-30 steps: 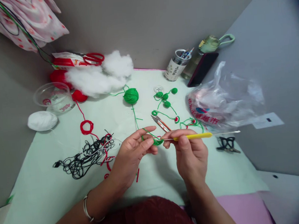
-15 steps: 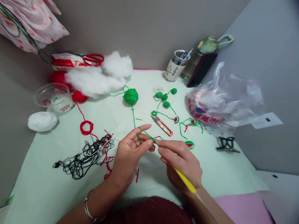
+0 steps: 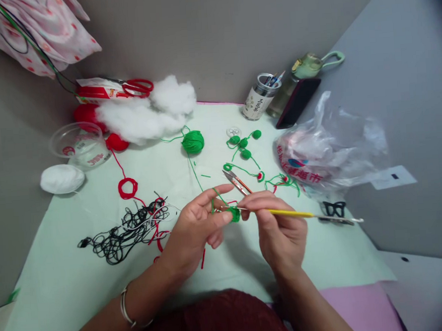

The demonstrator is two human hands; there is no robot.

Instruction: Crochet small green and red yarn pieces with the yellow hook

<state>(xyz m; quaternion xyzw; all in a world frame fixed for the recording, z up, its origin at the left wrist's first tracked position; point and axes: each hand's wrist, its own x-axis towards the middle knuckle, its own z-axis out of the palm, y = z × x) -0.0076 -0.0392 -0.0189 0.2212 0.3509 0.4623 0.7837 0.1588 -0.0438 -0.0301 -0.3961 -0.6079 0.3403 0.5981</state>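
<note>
My left hand [image 3: 200,222] pinches a small green crochet piece [image 3: 234,214] between thumb and fingers, with green yarn looped over its raised index finger. From there the strand runs back to a green yarn ball [image 3: 192,142]. In my right hand [image 3: 280,224] is a crochet hook with a yellow handle [image 3: 292,213]; its near tip meets the green piece, and its other metal end points right. Thread snips [image 3: 238,183] lie just beyond my fingers, partly hidden by my right hand.
Black tangled yarn [image 3: 123,238] and a red yarn ring [image 3: 128,188] lie left. White stuffing [image 3: 142,118], red-handled scissors [image 3: 139,88] and a clear tub [image 3: 79,147] stand behind. Small green balls [image 3: 244,143], a pen holder [image 3: 257,100], a plastic bag [image 3: 326,148] and a black claw clip [image 3: 333,210] are right.
My right hand has moved slightly right and turned, swinging the hook from slanting down toward me to nearly level. The green crochet piece now shows. My left hand has shifted slightly right.
</note>
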